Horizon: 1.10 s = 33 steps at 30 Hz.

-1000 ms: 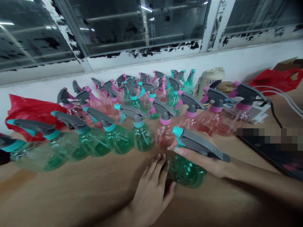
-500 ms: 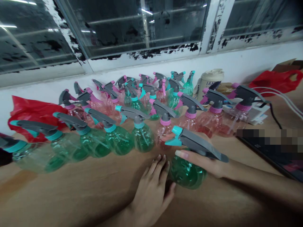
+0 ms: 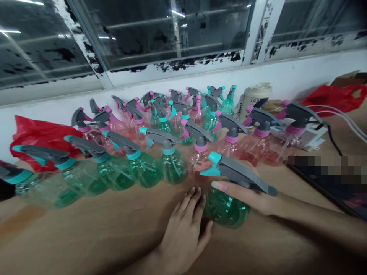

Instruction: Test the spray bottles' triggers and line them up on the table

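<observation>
My right hand (image 3: 246, 196) is wrapped round the neck of a green spray bottle (image 3: 226, 210) with a grey and turquoise trigger head. Its thumb lies across the near side, while the other fingers are mostly hidden behind the bottle. Flat on the table, just left of that bottle, rests my left hand (image 3: 185, 225), fingers stretched forward and nothing in it. Beyond the hands runs a front row of spray bottles: green ones (image 3: 145, 170) on the left, pink ones (image 3: 199, 158) towards the right.
More pink and green spray bottles (image 3: 163, 124) crowd behind the front row. Red plastic bags (image 3: 43, 139) (image 3: 335, 99) lie at both sides. A paper cup (image 3: 255, 99), white cables (image 3: 344, 118) and a dark flat device (image 3: 321, 183) are on the right. A white wall with windows stands behind.
</observation>
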Available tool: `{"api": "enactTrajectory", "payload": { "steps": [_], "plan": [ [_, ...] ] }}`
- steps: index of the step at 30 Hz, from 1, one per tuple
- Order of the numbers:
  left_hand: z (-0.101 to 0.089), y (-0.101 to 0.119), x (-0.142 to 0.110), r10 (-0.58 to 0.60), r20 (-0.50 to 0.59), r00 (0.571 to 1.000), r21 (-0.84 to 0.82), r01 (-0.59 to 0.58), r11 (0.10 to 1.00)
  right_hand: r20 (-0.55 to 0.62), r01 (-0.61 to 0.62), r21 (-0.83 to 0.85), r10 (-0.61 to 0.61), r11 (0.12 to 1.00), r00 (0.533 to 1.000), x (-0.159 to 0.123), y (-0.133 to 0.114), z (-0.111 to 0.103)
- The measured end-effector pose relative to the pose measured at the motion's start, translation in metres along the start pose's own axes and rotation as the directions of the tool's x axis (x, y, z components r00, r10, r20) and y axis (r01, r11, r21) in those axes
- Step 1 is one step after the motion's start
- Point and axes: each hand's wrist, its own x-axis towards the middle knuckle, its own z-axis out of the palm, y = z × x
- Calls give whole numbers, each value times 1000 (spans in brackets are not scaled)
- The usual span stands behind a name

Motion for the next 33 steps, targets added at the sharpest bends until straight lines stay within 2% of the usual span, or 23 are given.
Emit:
{"api": "enactTrajectory", "payload": {
  "steps": [9, 14, 21, 26, 29, 33],
  "plan": [
    [1, -1, -1, 2, -24, 1000, -15, -3, 1000, -24, -44, -19, 44, 999, 999, -2, -4, 2],
    [2, -1, -1, 0, -47, 999, 1, 0, 1000, -12, -18, -24, 18, 1000, 1000, -2, 0, 2],
    [3, 2, 0, -79, -81, 994, -115, 70, 991, -8, -32, -15, 32, 999, 999, -3, 0, 0],
    [-6, 7, -1, -134, -69, 989, -272, 111, 956, -26, -65, 14, 66, 998, 997, -4, -6, 8],
    [-15, 7, -3, -158, -77, 984, -355, 121, 927, -43, -43, 68, 46, 997, 998, -2, -13, 19],
    [-30, 1, -16, -223, -83, 971, -396, 173, 902, 22, -5, 142, 2, 990, 1000, 4, -30, 37]
  ]
}}
